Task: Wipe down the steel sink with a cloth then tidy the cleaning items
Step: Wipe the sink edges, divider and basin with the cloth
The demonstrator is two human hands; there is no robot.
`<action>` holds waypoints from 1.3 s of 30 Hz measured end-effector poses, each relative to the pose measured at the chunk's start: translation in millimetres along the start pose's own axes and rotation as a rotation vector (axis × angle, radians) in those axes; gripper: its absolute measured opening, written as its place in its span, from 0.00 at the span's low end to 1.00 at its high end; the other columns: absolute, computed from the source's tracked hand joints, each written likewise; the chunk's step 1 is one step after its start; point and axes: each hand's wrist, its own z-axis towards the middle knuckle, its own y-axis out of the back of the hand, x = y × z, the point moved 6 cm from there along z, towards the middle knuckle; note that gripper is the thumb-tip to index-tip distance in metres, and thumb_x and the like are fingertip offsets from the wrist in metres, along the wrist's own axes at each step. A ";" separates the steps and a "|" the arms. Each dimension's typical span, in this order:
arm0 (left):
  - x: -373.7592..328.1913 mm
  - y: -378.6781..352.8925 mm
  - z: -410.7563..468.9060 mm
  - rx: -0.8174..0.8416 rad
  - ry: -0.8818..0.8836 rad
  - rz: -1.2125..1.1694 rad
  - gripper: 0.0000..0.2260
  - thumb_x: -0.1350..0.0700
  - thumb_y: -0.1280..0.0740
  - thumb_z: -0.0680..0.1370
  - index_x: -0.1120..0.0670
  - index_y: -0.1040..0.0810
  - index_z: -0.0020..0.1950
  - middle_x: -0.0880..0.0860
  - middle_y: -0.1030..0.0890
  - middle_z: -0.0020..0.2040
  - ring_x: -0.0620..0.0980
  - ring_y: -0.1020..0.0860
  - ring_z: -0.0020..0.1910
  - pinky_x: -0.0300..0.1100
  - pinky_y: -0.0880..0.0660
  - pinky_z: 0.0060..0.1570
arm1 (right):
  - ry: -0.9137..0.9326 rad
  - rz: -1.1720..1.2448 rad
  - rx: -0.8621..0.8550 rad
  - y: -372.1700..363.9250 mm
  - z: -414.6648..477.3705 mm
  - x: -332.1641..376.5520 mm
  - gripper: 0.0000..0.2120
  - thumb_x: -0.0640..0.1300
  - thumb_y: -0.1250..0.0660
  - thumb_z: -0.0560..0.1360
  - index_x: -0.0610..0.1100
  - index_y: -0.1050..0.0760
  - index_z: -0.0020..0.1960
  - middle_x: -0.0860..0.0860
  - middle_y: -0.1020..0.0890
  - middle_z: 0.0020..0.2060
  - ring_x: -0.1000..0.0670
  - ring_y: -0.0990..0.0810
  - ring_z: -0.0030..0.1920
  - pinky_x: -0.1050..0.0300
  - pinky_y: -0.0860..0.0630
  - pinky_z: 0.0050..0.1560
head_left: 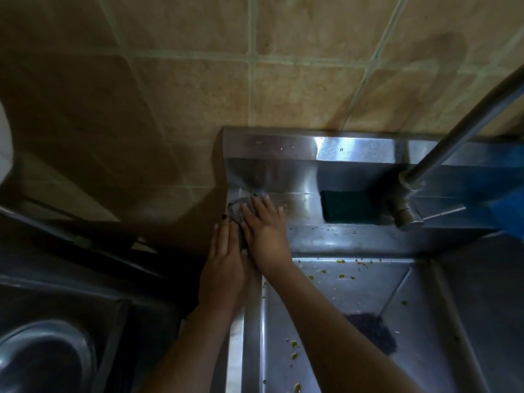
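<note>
A small grey cloth (235, 212) lies on the back left corner of the steel sink's rim (300, 204). My right hand (265, 228) presses flat on the cloth with straight fingers. My left hand (224, 268) lies beside it on the sink's left edge, fingers extended, touching the cloth's near end. A dark green sponge (350, 207) sits on the back ledge under the tap (408, 214). The basin (340, 313) holds scattered green food bits and a dark scouring pad (371, 333).
A steel pipe (465, 129) runs up to the right from the tap. Something blue (507, 208) sits at the right edge. A round steel bowl (42, 358) stands at lower left on another steel surface. A tiled wall (255, 61) rises behind the sink.
</note>
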 end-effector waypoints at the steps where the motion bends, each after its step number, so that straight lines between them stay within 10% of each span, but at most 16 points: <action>1: 0.1 -0.2 -0.2 -0.005 0.002 0.004 0.30 0.48 0.55 0.74 0.63 0.37 0.72 0.61 0.38 0.73 0.61 0.39 0.72 0.47 0.46 0.67 | 0.019 -0.033 -0.001 -0.3 -0.6 -0.8 0.20 0.48 0.45 0.73 0.42 0.20 0.57 0.41 0.20 0.58 0.36 0.24 0.60 0.36 0.33 0.59; 8: -4.2 6.0 -2.2 -0.037 0.008 0.043 0.24 0.60 0.39 0.78 0.62 0.40 0.73 0.59 0.39 0.74 0.60 0.39 0.72 0.45 0.46 0.67 | -0.008 -0.275 -0.046 12.7 -2.5 -18.4 0.19 0.44 0.42 0.70 0.41 0.19 0.54 0.40 0.19 0.55 0.37 0.23 0.59 0.37 0.29 0.59; 18: -3.8 4.3 -2.1 -0.006 0.005 0.014 0.25 0.55 0.45 0.80 0.56 0.49 0.76 0.52 0.51 0.77 0.52 0.51 0.76 0.38 0.53 0.70 | -0.220 -0.428 -0.175 30.8 -6.5 -72.6 0.21 0.35 0.26 0.64 0.38 0.22 0.57 0.37 0.22 0.58 0.37 0.25 0.62 0.40 0.38 0.66; 24: -0.2 0.4 -1.2 -0.028 0.002 0.037 0.24 0.58 0.42 0.80 0.59 0.44 0.75 0.57 0.45 0.76 0.57 0.46 0.75 0.41 0.50 0.68 | -0.253 -0.292 -0.242 28.6 -3.0 -66.8 0.15 0.36 0.36 0.67 0.37 0.19 0.52 0.36 0.21 0.55 0.36 0.23 0.59 0.38 0.32 0.61; 28: 0.6 1.4 0.9 -0.048 0.008 0.041 0.23 0.59 0.42 0.76 0.64 0.36 0.71 0.62 0.36 0.72 0.63 0.35 0.70 0.51 0.39 0.66 | -0.167 -0.215 -0.166 17.2 3.6 -41.2 0.16 0.41 0.41 0.68 0.39 0.19 0.50 0.38 0.19 0.53 0.37 0.21 0.56 0.43 0.22 0.54; 35: -1.6 4.3 -1.4 -0.002 0.027 -0.003 0.25 0.56 0.45 0.80 0.56 0.49 0.76 0.52 0.50 0.77 0.53 0.49 0.75 0.41 0.49 0.71 | -0.002 -0.242 -0.048 -0.5 8.5 -16.2 0.27 0.48 0.19 0.54 0.42 0.18 0.50 0.40 0.18 0.53 0.40 0.20 0.56 0.45 0.24 0.56; 39: -0.6 4.0 -1.6 -0.020 0.015 0.020 0.25 0.53 0.48 0.79 0.58 0.45 0.75 0.55 0.45 0.76 0.56 0.44 0.74 0.42 0.46 0.70 | 0.059 -0.310 -0.158 10.7 2.4 -33.1 0.16 0.42 0.33 0.67 0.42 0.19 0.53 0.40 0.19 0.54 0.40 0.21 0.57 0.42 0.27 0.59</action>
